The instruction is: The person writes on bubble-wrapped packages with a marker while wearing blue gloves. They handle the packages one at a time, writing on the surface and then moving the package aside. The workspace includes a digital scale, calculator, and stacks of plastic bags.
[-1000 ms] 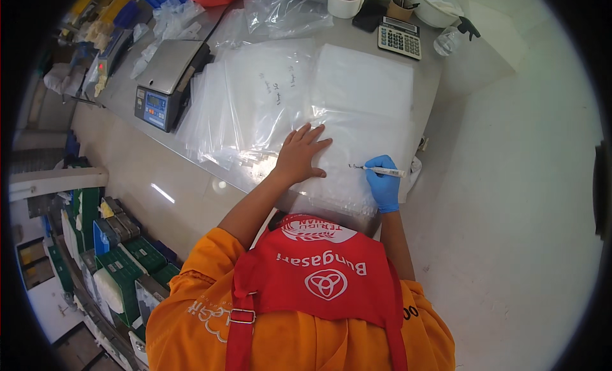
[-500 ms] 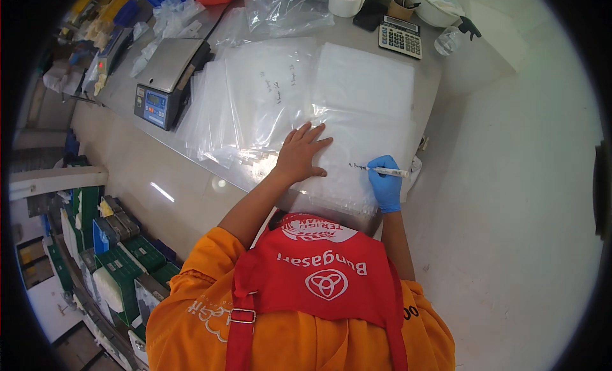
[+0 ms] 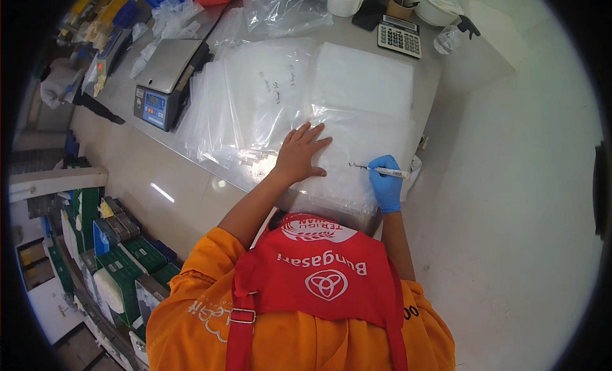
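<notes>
My left hand (image 3: 299, 155), bare, lies with spread fingers on a stack of clear plastic bags (image 3: 356, 139) on the steel table (image 3: 428, 84). My right hand (image 3: 386, 191), in a blue glove, grips a white marker (image 3: 396, 173), its tip touching the top bag beside a short line of dark handwriting (image 3: 356, 165). More loose clear bags (image 3: 242, 103) are fanned out to the left of the stack, some bearing handwriting.
A weighing scale (image 3: 155, 105) stands left. At the back are a calculator (image 3: 399, 38), tape roll (image 3: 344, 3), white bowl (image 3: 435, 12) and spray bottle (image 3: 446, 40). A person (image 3: 60, 85) stands at far upper left. Green crates (image 3: 127, 281) line the lower left.
My right hand has shifted slightly rightward with the marker, and the writing has grown longer. The person at upper left has come further into view. My left hand stays in place.
</notes>
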Available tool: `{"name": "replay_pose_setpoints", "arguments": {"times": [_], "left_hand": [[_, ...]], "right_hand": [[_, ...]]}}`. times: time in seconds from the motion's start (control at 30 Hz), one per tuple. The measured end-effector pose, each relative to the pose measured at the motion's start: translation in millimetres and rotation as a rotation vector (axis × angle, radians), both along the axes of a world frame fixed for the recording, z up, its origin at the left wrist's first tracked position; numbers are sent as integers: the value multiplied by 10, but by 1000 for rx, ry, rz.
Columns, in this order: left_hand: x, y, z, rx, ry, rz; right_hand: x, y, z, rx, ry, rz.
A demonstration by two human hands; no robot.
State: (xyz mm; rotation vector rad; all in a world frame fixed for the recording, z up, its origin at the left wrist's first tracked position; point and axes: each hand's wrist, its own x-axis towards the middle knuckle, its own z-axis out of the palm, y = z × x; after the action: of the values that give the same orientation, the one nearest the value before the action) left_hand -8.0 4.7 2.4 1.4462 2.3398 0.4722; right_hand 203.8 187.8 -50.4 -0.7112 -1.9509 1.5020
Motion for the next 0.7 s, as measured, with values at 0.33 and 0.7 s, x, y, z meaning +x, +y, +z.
{"name": "replay_pose_setpoints", "arguments": {"times": [0.33,0.7], "left_hand": [[4,6,32,-26,5,-7],[1,5,40,-13,0,-12]], "right_hand": [[95,61,17,7,1,-113],[139,91,-59,30,52,-133]]}}
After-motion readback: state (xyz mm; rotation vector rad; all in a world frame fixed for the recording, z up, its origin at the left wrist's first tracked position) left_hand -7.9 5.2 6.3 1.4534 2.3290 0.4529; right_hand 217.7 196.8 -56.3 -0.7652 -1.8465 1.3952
